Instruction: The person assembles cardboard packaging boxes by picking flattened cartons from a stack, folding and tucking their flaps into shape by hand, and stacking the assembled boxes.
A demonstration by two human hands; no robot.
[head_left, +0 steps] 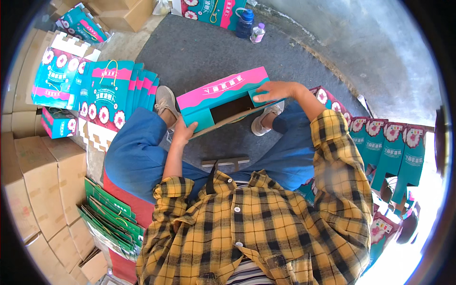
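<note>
A pink and teal cardboard gift box [223, 87] is held in front of me above the dark floor, between my shoes. A dark gap shows between the two teal end flaps on the side toward me. My left hand [182, 131] grips its near left corner, thumb on the left teal flap [199, 120]. My right hand [280, 92] holds the right end, with the thumb lying on the right flap [259, 96]. The fingers beneath the box are hidden. A long brown cardboard panel [228, 124] runs along the box's near edge.
Teal and pink boxes with rope handles [107, 95] stand at the left. Brown cartons [42, 175] are stacked farther left, near green folded bags [111, 213]. Flattened teal box pieces [392, 147] line the right. A blue jug [244, 23] and small bottle [257, 33] stand ahead.
</note>
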